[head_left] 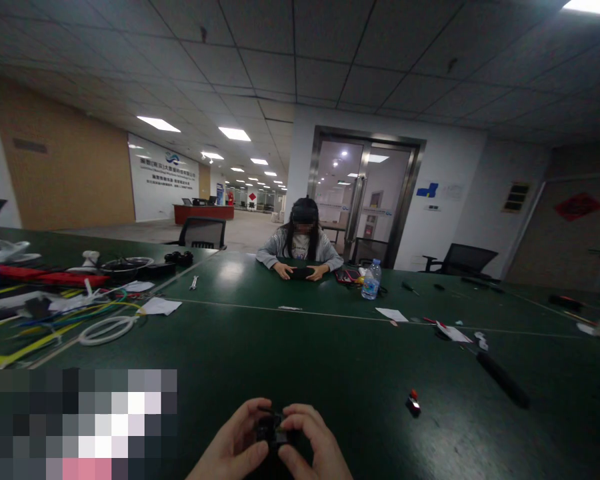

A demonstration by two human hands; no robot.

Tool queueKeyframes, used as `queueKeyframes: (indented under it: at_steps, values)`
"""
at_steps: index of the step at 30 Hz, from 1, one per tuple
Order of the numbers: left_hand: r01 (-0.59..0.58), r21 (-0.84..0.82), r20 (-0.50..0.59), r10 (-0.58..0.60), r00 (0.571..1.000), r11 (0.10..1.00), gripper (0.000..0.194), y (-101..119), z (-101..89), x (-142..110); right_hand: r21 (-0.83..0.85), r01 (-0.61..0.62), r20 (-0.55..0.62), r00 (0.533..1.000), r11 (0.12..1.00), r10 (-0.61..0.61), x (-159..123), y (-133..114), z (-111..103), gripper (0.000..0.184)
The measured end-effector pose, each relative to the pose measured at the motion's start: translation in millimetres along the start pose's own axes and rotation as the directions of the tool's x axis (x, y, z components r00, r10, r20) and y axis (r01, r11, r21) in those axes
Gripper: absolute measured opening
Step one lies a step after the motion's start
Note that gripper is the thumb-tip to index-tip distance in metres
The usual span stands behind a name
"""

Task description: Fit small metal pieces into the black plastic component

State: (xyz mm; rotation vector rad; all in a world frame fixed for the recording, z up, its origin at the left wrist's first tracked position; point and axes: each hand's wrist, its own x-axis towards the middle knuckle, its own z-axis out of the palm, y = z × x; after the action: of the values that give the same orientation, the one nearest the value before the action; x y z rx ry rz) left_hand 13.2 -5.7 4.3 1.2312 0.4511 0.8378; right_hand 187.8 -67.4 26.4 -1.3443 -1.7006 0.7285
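Note:
Low in the middle of the head view, a small black object (pixel 271 430) with blocky parts is held over the green table (pixel 205 373). My left hand (pixel 236 441) grips its left side between thumb and fingers. From the other side, my right hand (pixel 314 440) has its fingertips and thumb closed on the same object. Its exact kind is hard to make out, and my fingers cover much of it. Off to the right of my hands lies a small black and red piece (pixel 413 404).
Across the table sits a person (pixel 303 243) holding a dark object (pixel 301 273). A water bottle (pixel 371 280) stands beside them. Cables and a coiled white tube (pixel 107 330) crowd the left. A wrench (pixel 194 283), papers (pixel 393 315) and a black rod (pixel 503 379) lie about. Blurred blocks hide the lower left.

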Motion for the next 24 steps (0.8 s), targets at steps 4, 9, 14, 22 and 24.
queueKeyframes:
  at_steps: [4, 9, 14, 22, 24]
  values:
    - [0.007, -0.012, -0.027, -0.008, 1.000, 1.000, 0.053, -3.2, -2.3, 0.9, -0.015, 0.031, -0.040, 0.999, 0.999, -0.031, 0.6, 0.8, 1.3, 0.024]
    - [0.006, -0.022, -0.016, -0.006, 1.000, 1.000, 0.049, -1.9, -0.9, 1.3, -0.007, -0.010, -0.006, 1.000, 1.000, 0.010, 0.9, -2.8, -0.2, 0.023]
    - [-0.016, 0.007, -0.010, 0.016, 1.000, 1.000, 0.046, -2.3, -1.3, 1.5, 0.021, -0.020, -0.019, 1.000, 1.000, 0.020, -0.1, -1.7, 1.0, 0.021]
    - [-0.035, -0.008, 0.012, 0.035, 0.999, 0.999, 0.045, -3.0, 0.1, 1.8, 0.013, -0.017, 0.004, 1.000, 1.000, 0.017, -0.8, -5.9, -2.3, 0.021]
    - [-0.031, -0.005, 0.011, 0.031, 0.999, 1.000, 0.044, -2.4, 0.3, 1.7, 0.001, -0.057, 0.023, 0.998, 0.998, 0.057, -1.1, -11.2, -4.0, 0.023]
